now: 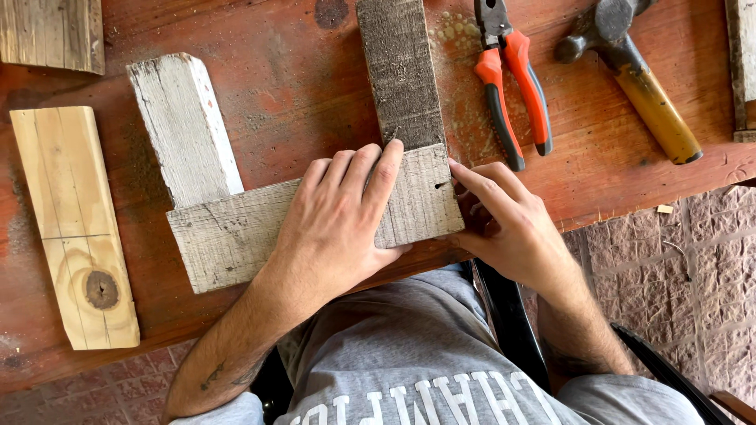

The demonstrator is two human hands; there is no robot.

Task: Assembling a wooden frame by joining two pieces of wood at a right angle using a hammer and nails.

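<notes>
left hand [339, 216]: flat on the grey cross plank [236, 232], fingers spread, pressing it down
right hand [508, 224]: fingertips pinching the plank's right end
plank: near table [299, 94] edge
pliers [512, 86], hammer [630, 67]: far right

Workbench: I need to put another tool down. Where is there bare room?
Bare bench lies between the whitish block and the grey upright plank, and right of the right hand, below the pliers. Around both hands and the cross plank it is crowded.
</notes>
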